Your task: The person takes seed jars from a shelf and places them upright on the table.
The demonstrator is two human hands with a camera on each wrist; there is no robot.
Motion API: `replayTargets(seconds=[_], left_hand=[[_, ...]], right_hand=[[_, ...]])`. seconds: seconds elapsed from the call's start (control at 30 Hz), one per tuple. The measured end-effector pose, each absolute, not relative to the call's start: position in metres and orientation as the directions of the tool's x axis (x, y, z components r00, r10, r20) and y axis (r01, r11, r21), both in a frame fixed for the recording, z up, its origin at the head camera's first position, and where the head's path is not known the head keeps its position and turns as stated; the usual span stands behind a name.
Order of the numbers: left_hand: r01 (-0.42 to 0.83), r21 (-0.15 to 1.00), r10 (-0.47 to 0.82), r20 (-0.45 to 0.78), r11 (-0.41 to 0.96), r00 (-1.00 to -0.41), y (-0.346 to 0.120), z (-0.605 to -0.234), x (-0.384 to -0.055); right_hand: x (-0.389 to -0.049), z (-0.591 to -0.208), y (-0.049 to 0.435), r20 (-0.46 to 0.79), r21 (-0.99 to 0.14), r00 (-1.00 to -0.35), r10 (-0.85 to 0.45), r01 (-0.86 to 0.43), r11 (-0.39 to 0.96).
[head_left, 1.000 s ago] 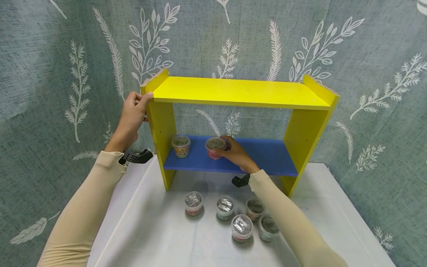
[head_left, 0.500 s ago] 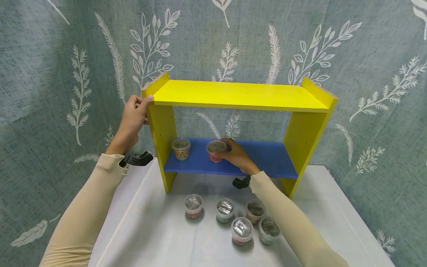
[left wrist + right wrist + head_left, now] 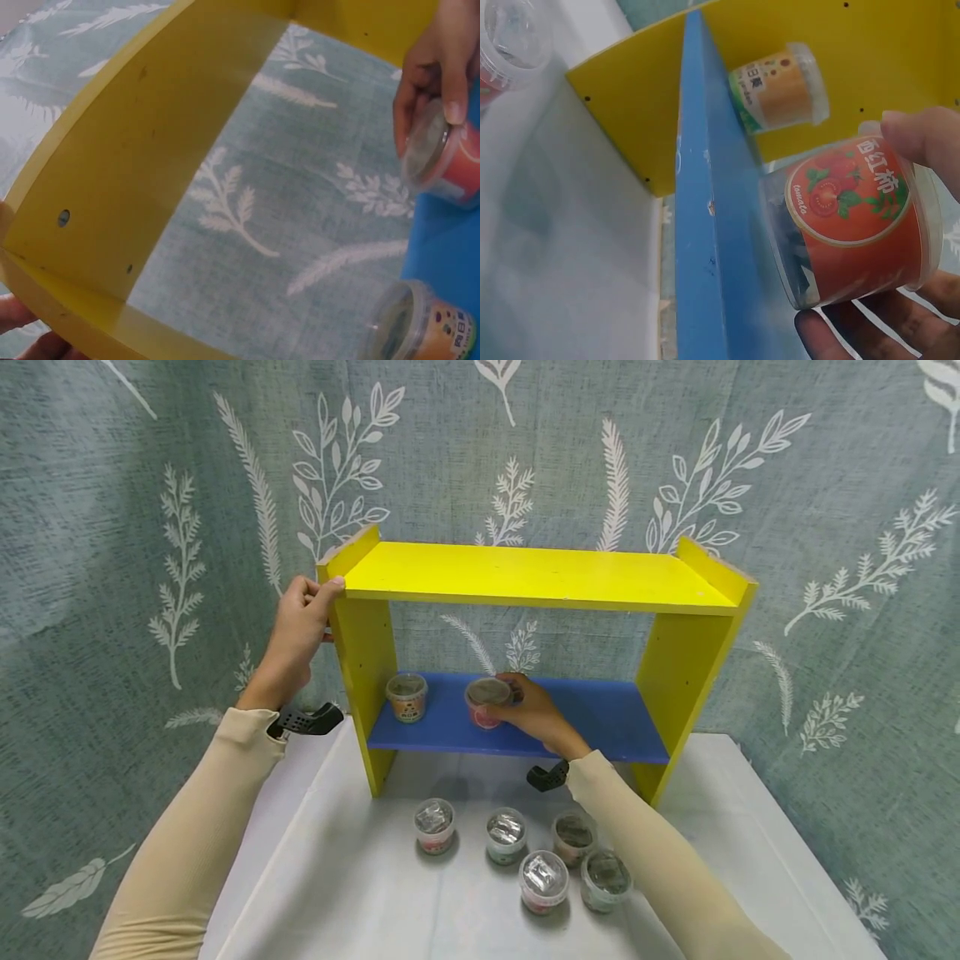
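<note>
My right hand point(image 3: 536, 713) holds a clear plastic tub point(image 3: 859, 217) with a red tomato label. The thumb lies at its lid rim and the fingers curl round the far side. In the right wrist view the tub's base is right at the blue shelf board point(image 3: 592, 714). My left hand point(image 3: 300, 622) grips the upper left corner of the yellow shelf unit point(image 3: 525, 572), thumb on the front edge; most of its fingers are hidden behind the side panel. An orange-labelled tub point(image 3: 407, 697) stands at the left end of the blue board.
On the white tabletop point(image 3: 337, 877) in front of the unit stand several more lidded tubs, including a pink one point(image 3: 434, 827) at left and a pale green one point(image 3: 606, 881) beneath the right forearm. Behind hangs a grey-green leaf-patterned cloth point(image 3: 465, 468).
The whole head view has shifted slightly down in the picture. Both hands keep their holds, and the tomato tub stays at about the same spot over the blue board.
</note>
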State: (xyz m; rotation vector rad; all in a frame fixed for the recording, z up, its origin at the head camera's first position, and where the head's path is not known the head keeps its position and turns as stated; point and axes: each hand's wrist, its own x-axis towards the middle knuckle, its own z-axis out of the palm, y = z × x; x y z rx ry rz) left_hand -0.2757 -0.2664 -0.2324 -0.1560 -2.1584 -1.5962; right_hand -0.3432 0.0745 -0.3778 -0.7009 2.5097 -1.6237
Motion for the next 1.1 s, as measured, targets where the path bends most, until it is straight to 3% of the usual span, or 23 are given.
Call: replayTargets(seconds=[1.1], left_hand=[[0.347,0.88,-0.171,0.415,0.325,-0.894,-0.268,-0.232,-0.275]], right_hand=[[-0.302,-0.38,0.104,0.237,-0.873,-0.849,-0.473,-0.399,0.279]])
